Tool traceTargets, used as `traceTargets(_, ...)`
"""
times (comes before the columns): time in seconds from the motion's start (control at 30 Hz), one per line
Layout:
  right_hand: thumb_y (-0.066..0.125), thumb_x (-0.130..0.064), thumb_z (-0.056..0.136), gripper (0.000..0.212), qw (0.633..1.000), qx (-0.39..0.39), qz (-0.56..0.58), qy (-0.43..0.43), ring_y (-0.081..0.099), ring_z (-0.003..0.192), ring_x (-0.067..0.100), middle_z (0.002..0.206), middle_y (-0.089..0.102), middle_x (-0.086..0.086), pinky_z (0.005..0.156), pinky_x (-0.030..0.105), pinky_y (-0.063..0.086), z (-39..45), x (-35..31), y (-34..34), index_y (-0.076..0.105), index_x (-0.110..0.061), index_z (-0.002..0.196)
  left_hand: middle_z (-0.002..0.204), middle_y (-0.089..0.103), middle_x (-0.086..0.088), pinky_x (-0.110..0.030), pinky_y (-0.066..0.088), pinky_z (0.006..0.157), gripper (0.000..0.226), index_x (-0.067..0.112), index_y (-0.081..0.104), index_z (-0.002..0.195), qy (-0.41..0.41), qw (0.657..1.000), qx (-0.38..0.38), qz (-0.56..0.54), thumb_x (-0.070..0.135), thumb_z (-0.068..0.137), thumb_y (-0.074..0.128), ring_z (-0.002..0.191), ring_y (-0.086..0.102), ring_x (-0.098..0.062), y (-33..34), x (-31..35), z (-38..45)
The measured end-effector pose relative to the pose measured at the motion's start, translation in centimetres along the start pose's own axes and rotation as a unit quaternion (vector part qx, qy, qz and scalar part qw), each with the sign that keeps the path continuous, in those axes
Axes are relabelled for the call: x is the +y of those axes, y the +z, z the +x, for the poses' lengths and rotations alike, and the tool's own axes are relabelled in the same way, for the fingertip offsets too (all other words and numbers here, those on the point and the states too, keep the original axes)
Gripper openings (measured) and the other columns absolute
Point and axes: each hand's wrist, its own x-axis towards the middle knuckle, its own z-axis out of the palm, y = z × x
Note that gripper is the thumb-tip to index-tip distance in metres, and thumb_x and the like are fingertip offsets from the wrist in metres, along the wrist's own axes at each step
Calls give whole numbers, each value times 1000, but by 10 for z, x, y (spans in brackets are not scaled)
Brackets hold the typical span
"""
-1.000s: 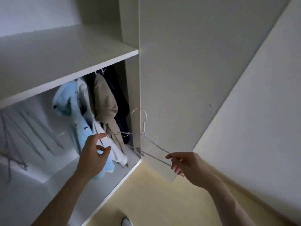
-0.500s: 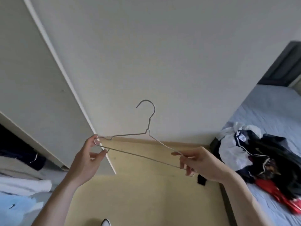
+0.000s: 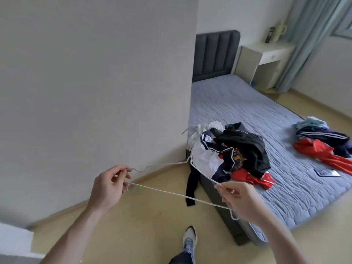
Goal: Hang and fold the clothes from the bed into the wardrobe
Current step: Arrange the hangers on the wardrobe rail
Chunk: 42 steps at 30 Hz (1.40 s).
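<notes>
Wire hanger point(image 3: 167, 193), held level before the bed point(image 3: 247, 103), was pinched at either end by left hand point(image 3: 106, 189) and right hand point(image 3: 242, 201); judged light, springy, thin, best gripped at its shoulder bends.

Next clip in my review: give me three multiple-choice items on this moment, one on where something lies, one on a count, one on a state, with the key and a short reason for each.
1. Where is the black strip of cloth?
A. Hanging off the bed edge toward the floor
B. On the nightstand
C. Over the headboard

2. How many separate heaps of clothes lie on the bed?
A. One
B. Two
C. Four

3. How is the wire hanger held?
A. By the left hand alone
B. Lying on the floor
C. By both hands, one at each end

Key: 1 A, it droops below the near heap. 2 B, a second heap lies farther right. 3 C, the left hand and right hand each pinch an end.
</notes>
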Motion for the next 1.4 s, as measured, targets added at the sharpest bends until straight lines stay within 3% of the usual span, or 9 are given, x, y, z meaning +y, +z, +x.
traceTargets(0.17, 61, -39, 98, 21, 997, 73, -15, 38, 51, 45, 1, 73, 71, -16, 44, 13, 36, 32, 48, -55, 69, -56, 88, 87, 77, 7, -26, 57, 56, 26, 26, 76, 96, 2, 997, -81, -18, 11, 104, 57, 64, 72, -19, 113, 22, 69)
traceTargets(0.27, 64, -29, 100, 22, 994, 82, -24, 65, 48, 44, 3, 73, 70, -10, 46, 14, 35, 63, 79, -90, 74, -47, 93, 86, 78, 6, -25, 56, 55, 24, 23, 75, 97, -6, 994, -107, -33, 10, 104, 56, 59, 70, -17, 179, 36, 105)
traceTargets(0.53, 66, -19, 98, 33, 982, 128, 26, 134, 42, 46, 4, 65, 65, -5, 47, 20, 32, 111, 162, -176, 68, -34, 69, 96, 78, 5, -30, 59, 53, 22, 17, 75, 101, -15, 978, -209, -8, 10, 105, 55, 63, 71, -16, 343, 93, 201)
traceTargets(0.63, 66, -19, 99, 28, 977, 134, 68, 154, 37, 48, 7, 58, 57, -3, 48, 24, 28, 120, 203, -213, 70, -29, 73, 100, 76, 7, -39, 62, 69, 21, 25, 73, 111, 16, 971, -236, 18, 16, 105, 55, 76, 74, -13, 416, 114, 226)
traceTargets(0.77, 65, -28, 100, 26, 967, 165, 106, 163, 33, 49, 7, 53, 46, -6, 49, 25, 24, 144, 240, -244, 74, -17, 78, 134, 56, -1, -59, 56, 93, 35, 22, 51, 138, -39, 974, -224, -12, 13, 104, 53, 109, 67, -28, 482, 124, 240)
traceTargets(0.97, 60, -17, 100, 28, 969, 158, 77, 176, 41, 44, 2, 49, 50, -11, 48, 18, 31, 210, 312, -314, 72, -17, 75, 118, 66, -4, -39, 57, 82, 21, 25, 61, 113, -167, 952, -243, 87, 16, 97, 49, 83, 64, -26, 579, 117, 232)
traceTargets(1.07, 60, -18, 100, 27, 968, 144, 84, 186, 35, 43, 4, 48, 44, -7, 52, 30, 31, 244, 350, -347, 70, -17, 75, 121, 63, 0, -32, 53, 80, 22, 26, 64, 110, -172, 925, -302, 154, 15, 95, 51, 89, 61, -20, 632, 115, 221)
traceTargets(1.17, 59, -22, 101, 26, 970, 129, 91, 184, 35, 41, 4, 47, 44, -7, 51, 28, 29, 281, 385, -365, 70, -17, 77, 127, 58, 7, -32, 51, 96, 24, 32, 64, 111, -177, 904, -342, 188, 19, 93, 55, 112, 61, -17, 688, 110, 216)
traceTargets(1.4, 58, -28, 99, 24, 969, 134, 84, 189, 38, 39, 5, 47, 47, -8, 45, 23, 29, 350, 474, -366, 69, -24, 78, 137, 49, 2, -34, 44, 109, 34, 35, 67, 119, -210, 873, -379, 222, 26, 87, 59, 122, 57, -23, 823, 77, 244)
